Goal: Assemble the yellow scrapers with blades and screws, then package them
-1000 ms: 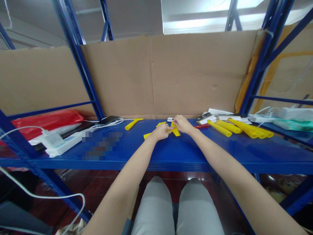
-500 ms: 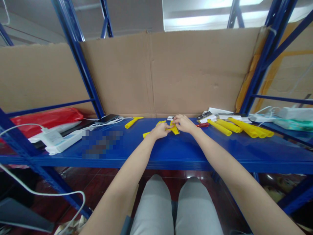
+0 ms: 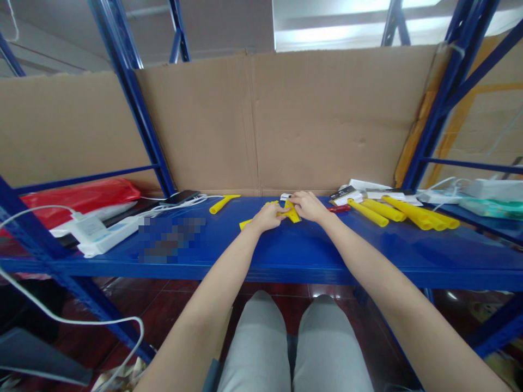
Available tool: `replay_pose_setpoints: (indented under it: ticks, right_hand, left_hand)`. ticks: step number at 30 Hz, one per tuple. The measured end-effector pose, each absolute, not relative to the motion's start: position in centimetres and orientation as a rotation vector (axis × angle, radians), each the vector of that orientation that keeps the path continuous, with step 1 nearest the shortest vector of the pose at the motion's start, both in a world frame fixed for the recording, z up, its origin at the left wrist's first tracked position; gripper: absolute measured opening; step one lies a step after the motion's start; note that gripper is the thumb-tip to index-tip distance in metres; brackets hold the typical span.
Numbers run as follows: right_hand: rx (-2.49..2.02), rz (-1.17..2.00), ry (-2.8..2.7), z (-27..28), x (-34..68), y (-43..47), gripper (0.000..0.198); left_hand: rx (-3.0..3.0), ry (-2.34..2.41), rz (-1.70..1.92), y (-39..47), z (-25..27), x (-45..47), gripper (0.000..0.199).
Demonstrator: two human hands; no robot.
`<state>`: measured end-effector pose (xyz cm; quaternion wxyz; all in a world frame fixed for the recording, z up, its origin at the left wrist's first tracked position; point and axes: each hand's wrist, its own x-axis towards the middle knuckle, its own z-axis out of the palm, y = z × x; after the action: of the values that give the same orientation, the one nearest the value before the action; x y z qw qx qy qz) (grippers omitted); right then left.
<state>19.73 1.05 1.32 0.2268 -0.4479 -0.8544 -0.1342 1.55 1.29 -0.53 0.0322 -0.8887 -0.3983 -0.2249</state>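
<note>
Both my hands work on a yellow plastic scraper (image 3: 292,214) with a flared head, low over the blue shelf. My left hand (image 3: 267,216) is closed around its handle, whose end (image 3: 244,224) sticks out to the left below the wrist. The fingers of my right hand (image 3: 307,206) are bent and pinch the right side of the flared head. Just behind the hands lies a small white and dark item (image 3: 285,196), too small to name. Another yellow scraper (image 3: 224,203) lies apart at the left.
Several yellow handles (image 3: 404,212) lie at the right, beside a red tool (image 3: 339,208) and cards and papers (image 3: 351,190). A white power strip (image 3: 110,234) with cables lies left, near a dark phone (image 3: 184,197). Cardboard (image 3: 327,120) walls the back between blue posts (image 3: 141,109).
Hardly anything differs. The whole view has shifted very slightly, and both hands keep their hold on the yellow scraper in the same place.
</note>
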Motion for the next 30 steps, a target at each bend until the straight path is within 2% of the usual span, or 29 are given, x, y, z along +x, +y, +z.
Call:
replay_pose_setpoints:
  ticks: [3,9,12,17,23,30]
  right_hand:
    - [-1.292,-0.147,-2.098,0.9,19.8,2.0,0.046]
    - [-1.361,0.653,-1.715,0.7,19.2,2.1,0.041]
    - [-1.296,0.88,-1.597,0.8,18.9,1.6,0.04]
    - [-1.205,1.042,-1.526,0.9,18.9,1.4,0.041]
    - [-1.212,1.06,-1.543,0.4,18.8,1.7,0.049]
    - [-1.244,0.972,-1.626,0.5,19.0,1.9,0.039]
  left_hand:
    - [-2.715,-1.22,-0.748,1.5,-0.6,1.6,0.032]
    - [-2.724,-1.221,-0.819,0.9,-0.3,1.6,0.037]
    - [-2.726,-1.209,-0.828,0.5,-0.1,1.6,0.039]
    - [-2.681,-1.228,-0.704,0.1,0.2,1.8,0.047]
    - [-2.629,-1.304,-0.5,-0.3,0.2,2.1,0.053]
    - [-2.569,-1.344,-0.449,-0.5,0.3,2.4,0.051]
